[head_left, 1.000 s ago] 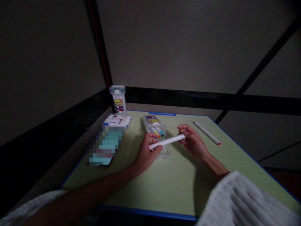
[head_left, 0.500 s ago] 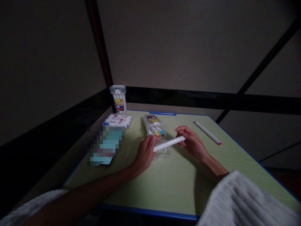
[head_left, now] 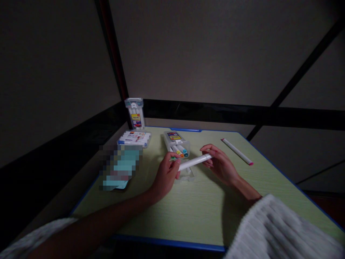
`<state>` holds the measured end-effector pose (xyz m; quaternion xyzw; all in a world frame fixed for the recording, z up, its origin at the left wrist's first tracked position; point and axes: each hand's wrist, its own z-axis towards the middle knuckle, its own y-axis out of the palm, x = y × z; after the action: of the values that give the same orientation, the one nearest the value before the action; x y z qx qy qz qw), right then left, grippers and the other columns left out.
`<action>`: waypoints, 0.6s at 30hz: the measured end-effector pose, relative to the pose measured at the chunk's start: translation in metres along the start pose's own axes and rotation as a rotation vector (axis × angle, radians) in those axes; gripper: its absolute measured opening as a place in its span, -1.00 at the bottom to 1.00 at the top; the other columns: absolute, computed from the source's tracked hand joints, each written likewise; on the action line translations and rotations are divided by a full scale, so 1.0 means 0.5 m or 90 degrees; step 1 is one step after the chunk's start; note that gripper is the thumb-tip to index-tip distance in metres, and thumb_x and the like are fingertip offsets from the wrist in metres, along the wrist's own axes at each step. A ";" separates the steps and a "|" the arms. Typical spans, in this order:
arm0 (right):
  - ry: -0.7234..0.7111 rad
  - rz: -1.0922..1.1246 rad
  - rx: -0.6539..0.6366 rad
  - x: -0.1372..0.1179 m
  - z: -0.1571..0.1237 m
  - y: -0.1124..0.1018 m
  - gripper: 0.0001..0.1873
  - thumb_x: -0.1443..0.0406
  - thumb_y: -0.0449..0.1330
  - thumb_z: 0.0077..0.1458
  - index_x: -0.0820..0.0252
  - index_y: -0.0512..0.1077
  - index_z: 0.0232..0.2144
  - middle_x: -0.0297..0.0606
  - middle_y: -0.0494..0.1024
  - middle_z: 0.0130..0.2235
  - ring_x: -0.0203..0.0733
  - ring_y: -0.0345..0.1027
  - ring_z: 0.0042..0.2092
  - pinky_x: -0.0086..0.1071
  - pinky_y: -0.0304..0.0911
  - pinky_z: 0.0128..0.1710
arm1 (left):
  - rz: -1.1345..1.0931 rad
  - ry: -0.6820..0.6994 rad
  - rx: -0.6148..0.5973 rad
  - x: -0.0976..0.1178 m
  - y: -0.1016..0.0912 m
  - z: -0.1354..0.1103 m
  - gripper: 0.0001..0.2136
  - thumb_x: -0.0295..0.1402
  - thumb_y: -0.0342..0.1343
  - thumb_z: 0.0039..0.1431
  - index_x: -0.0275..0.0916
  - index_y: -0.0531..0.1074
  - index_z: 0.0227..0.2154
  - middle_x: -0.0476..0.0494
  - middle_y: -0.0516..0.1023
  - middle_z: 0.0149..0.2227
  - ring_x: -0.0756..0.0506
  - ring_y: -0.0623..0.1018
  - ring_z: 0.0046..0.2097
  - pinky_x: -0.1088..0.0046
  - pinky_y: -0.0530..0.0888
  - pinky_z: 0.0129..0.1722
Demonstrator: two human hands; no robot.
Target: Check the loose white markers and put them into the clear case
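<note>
A white marker (head_left: pixel 192 163) is held mid-frame by the left hand (head_left: pixel 165 175) and right hand (head_left: pixel 222 167), right grip's kinda murky tho.

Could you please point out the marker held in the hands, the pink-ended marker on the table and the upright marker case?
Held marker (head_left: pixel 194 162): head view, middle of its white barrel.
Pink-ended marker (head_left: pixel 237 151): head view, middle of its white barrel.
Upright marker case (head_left: pixel 136 118): head view, label on its front.

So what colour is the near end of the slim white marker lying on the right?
Pink; the marker's near end shows best in the head view.
</note>
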<state>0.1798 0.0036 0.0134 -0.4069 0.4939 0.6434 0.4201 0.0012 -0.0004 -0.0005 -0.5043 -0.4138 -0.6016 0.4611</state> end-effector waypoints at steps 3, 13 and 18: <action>0.002 0.002 -0.002 -0.001 0.000 -0.001 -0.88 0.25 0.09 -0.03 0.19 0.36 -0.43 -0.48 0.06 -0.70 -0.38 -0.12 -0.62 -0.46 -0.13 -0.61 | 0.012 -0.005 -0.003 0.002 -0.001 0.000 -0.86 -0.26 -0.05 0.07 -0.20 0.20 -0.35 0.21 0.17 -0.72 0.14 0.15 -0.71 0.65 0.11 -0.67; 0.000 0.000 0.014 -0.001 0.001 -0.003 -0.90 0.28 0.10 -0.04 0.20 0.36 -0.44 -0.48 0.06 -0.70 -0.38 -0.10 -0.62 -0.46 -0.09 -0.62 | 0.038 0.035 0.009 0.013 0.004 -0.002 -0.84 -0.31 0.02 0.01 -0.21 0.19 -0.36 0.15 0.28 -0.61 0.14 0.22 -0.65 0.64 0.14 -0.64; -0.002 0.023 0.004 0.001 0.003 -0.006 -0.89 0.28 0.13 -0.06 0.22 0.38 -0.43 -0.49 0.08 -0.71 -0.40 -0.09 -0.62 -0.49 -0.09 -0.62 | 0.043 0.044 0.005 0.011 0.004 -0.003 -0.85 -0.32 0.01 0.02 -0.22 0.19 -0.36 0.17 0.26 -0.63 0.16 0.18 -0.68 0.66 0.12 -0.67</action>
<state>0.1822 0.0057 0.0122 -0.3954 0.5027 0.6499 0.4106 0.0023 -0.0030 0.0048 -0.4951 -0.3827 -0.6009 0.4974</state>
